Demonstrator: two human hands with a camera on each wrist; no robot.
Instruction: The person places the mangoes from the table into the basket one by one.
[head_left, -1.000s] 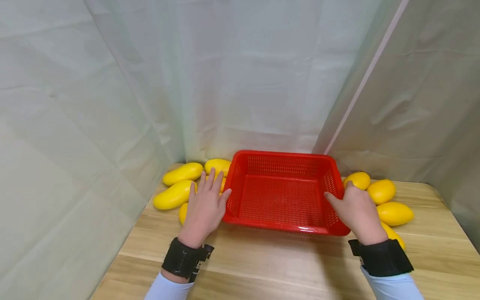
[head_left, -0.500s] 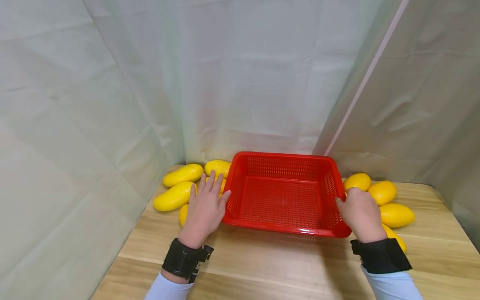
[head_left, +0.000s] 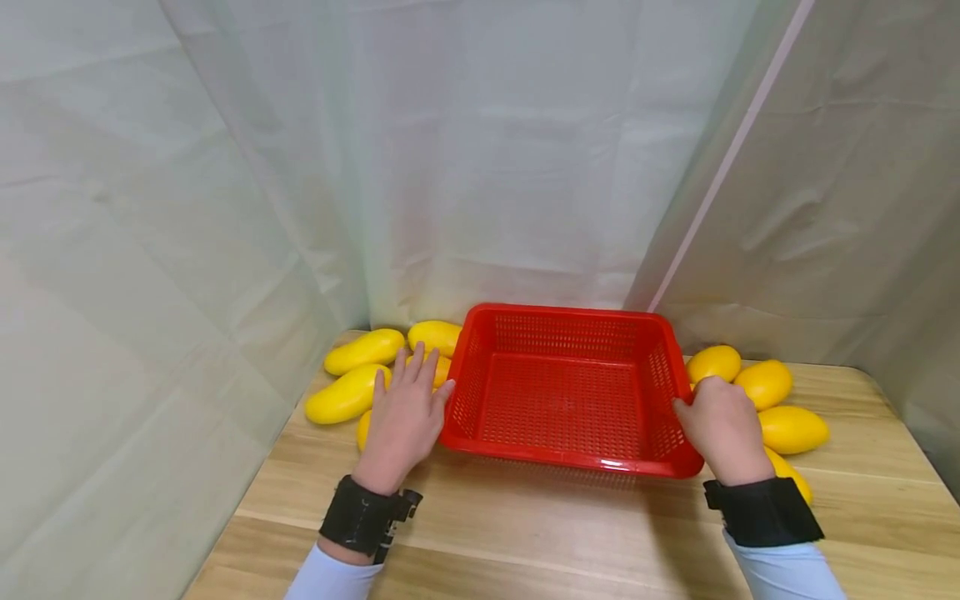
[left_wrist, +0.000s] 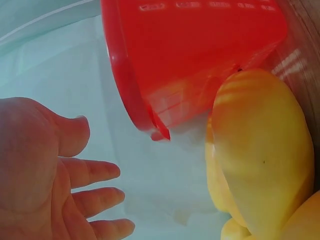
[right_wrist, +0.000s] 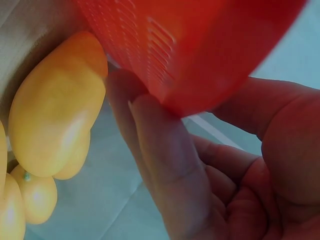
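The right hand (head_left: pixel 722 429) grips the red plastic basket's (head_left: pixel 566 400) right end, seemingly steadying it, while the left hand (head_left: pixel 402 421), spread just off its left end, likely must grip next.

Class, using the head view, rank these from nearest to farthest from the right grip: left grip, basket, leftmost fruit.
1. Basket, held by the right grip.
2. Left grip, at the basket's left side.
3. Leftmost fruit, farther left.
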